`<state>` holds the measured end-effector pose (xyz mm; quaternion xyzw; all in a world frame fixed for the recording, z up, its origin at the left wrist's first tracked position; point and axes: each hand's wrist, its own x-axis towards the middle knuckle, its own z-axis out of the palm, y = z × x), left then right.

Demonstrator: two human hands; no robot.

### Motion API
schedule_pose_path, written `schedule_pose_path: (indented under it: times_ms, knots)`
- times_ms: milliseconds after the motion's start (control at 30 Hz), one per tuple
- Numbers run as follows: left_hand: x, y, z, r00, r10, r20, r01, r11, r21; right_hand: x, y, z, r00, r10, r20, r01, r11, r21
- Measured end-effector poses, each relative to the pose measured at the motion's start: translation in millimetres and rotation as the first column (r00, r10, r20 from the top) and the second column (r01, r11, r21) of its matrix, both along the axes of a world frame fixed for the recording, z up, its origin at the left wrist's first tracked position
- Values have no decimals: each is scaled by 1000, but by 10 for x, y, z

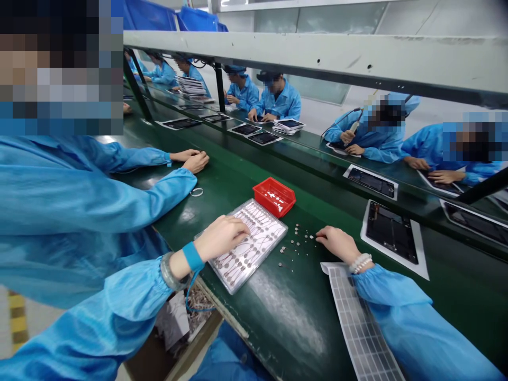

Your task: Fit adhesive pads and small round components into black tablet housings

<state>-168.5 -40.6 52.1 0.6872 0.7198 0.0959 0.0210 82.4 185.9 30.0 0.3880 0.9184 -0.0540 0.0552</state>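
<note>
My left hand (224, 236) is over a clear tray (234, 286) lined with white, which holds rows of small round grey parts with thin wire leads. Its fingers are curled together with the tips down at the tray; whatever they grip is hidden. On the green bench to the right, my right hand (337, 243) has its thumb and fingers pinched, close to several loose round parts (292, 242) scattered on the surface. I cannot make out anything between those fingertips. Under my right wrist lies a sheet of pale rectangular labels (357, 312).
A red bin (273, 197) with small white pieces stands behind the tray. Flat tablet-like panels (391, 233) lie on white sheets along the bench (293, 312). A co-worker's hands (194, 160) are at left. Below the bench edge is a carton of scraps (198, 317). A shelf beam (317, 53) crosses above.
</note>
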Motion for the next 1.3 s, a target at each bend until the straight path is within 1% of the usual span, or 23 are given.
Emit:
schedule_pose_path:
  times_ms: [100,200,300,367,467,567,600,633,667,700,733,767,800,833,867,900,933,967,1000,1067,1133,1200,1300]
  knots:
    - [38,29,-41,1000,-17,20,17,1000,-10,41,-233,180,998,50,-43,-48,998,50]
    - [81,114,-113,999,-34,27,34,999,-15,51,-603,373,975,175,-139,-160,980,116]
    - [115,221,-204,998,-53,26,53,998,-23,20,-949,483,934,288,-209,-268,956,122]
    - [125,274,-256,998,-58,23,59,998,-8,-16,-1086,494,914,328,-238,-318,945,79]
    - [115,297,-278,997,-68,34,67,997,37,-92,-1130,448,904,312,-290,-333,943,-23]
    - [91,258,-207,995,-73,70,64,991,119,-206,-1075,373,882,241,-404,-325,934,-151]
    - [91,234,-166,994,-72,85,58,986,157,-251,-1060,345,869,197,-454,-325,919,-224]
    - [101,205,-122,993,-71,100,50,979,200,-298,-1052,318,860,124,-495,-319,888,-332]
    - [123,173,-80,991,-71,112,42,968,246,-345,-1053,291,856,19,-517,-306,824,-477]
    - [158,138,-43,990,-74,122,36,956,293,-391,-1064,266,855,-115,-506,-284,713,-641]
    - [205,101,-16,989,-82,125,36,941,337,-433,-1083,242,853,-254,-455,-261,548,-794]
    - [264,63,-2,988,-94,123,41,926,376,-471,-1108,219,848,-377,-371,-240,351,-905]
    - [329,24,-2,987,-110,118,53,912,408,-504,-1135,199,836,-470,-283,-235,160,-959]
    - [398,-15,-15,987,-129,100,73,897,436,-531,-1163,179,817,-535,-215,-249,8,-968]
    - [464,-53,-38,986,-152,66,104,879,465,-552,-1189,161,796,-579,-176,-278,-93,-956]
    - [525,-89,-68,984,-175,16,144,856,497,-568,-1211,143,777,-609,-163,-312,-147,-939]
    - [576,-123,-101,980,-192,-43,186,829,527,-577,-1229,126,761,-628,-166,-343,-171,-924]
    - [616,-155,-132,974,-202,-103,225,802,553,-582,-1244,109,748,-640,-177,-367,-176,-914]
    - [644,-182,-159,966,-208,-155,260,778,572,-581,-1255,95,739,-645,-194,-383,-166,-909]
    - [668,-223,-192,954,-222,-203,300,752,588,-568,-1267,75,731,-641,-233,-391,-114,-913]
    - [664,-240,-198,956,-229,-186,295,746,597,-545,-1270,68,715,-636,-290,-390,-19,-921]
    - [651,-226,-190,966,-215,-142,257,748,612,-518,-1268,73,698,-624,-352,-387,85,-918]
    - [640,-159,-176,983,-168,-80,181,763,620,-483,-1268,92,697,-580,-422,-383,197,-903]
